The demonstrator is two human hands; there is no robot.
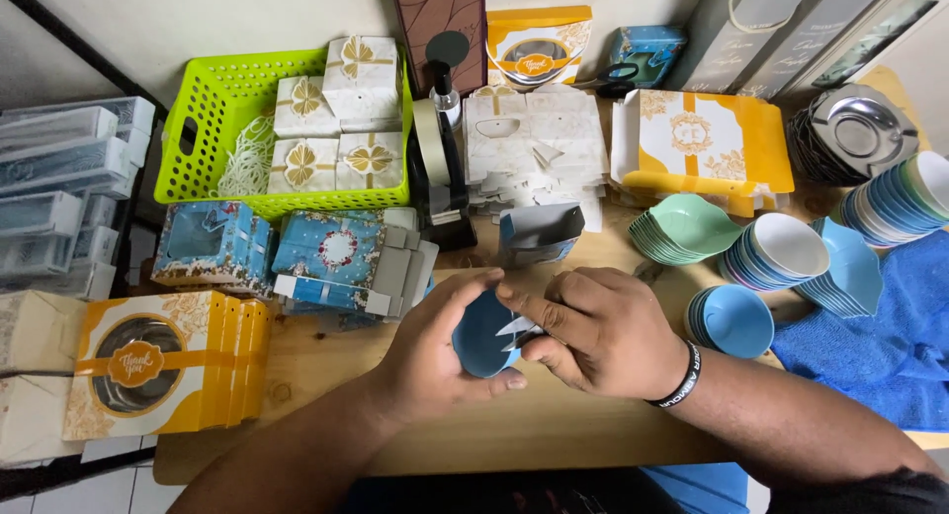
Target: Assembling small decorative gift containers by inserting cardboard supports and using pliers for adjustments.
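I cup the small blue ceramic bowl firmly in my left hand while my right hand pinches the small white strip flat against it.

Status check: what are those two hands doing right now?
Left hand cups small blue bowl. Right hand pinches white slip against it. Nothing in the way.

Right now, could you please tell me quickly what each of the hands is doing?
Left hand: closed around a small blue bowl, holding it.
Right hand: fingers pinched on a small white strip at the bowl.
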